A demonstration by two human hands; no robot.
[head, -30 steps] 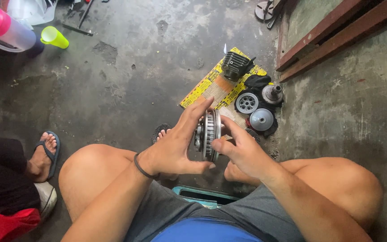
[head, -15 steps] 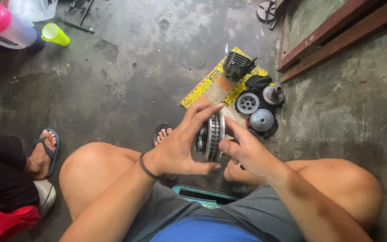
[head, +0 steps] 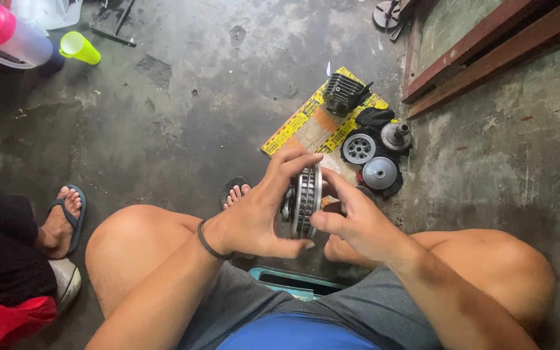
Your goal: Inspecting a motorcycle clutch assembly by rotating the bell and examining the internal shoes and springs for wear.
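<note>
Metal clutch pack [head: 303, 199] gripped between left hand [head: 254, 217] and right hand [head: 358, 223], engine parts [head: 374, 146] just beyond.

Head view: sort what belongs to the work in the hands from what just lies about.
In the work:
left hand
right hand
round metal disc pack, held on edge between both hands

Lying about:
finned cylinder, spoked wheel part and domed cover on the yellow cardboard
pink-lidded jug
green cup
</note>
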